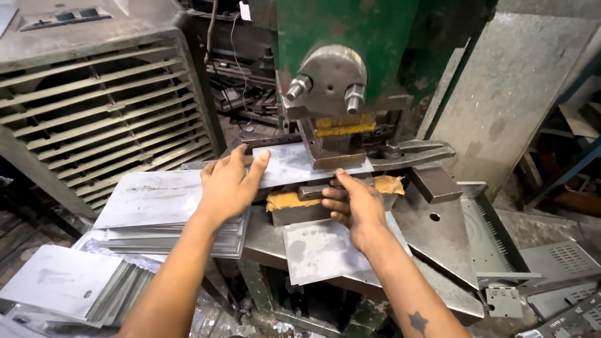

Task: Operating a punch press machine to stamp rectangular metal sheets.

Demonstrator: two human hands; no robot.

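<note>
grey metal sheet lies flat under the press die, 12 o'clock of frame centre, smudged, edges gripped.

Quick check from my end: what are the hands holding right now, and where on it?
Both hold the metal sheet lying under the press tool. The left hand presses flat on its left end; the right hand has its fingers at the front edge.
</note>
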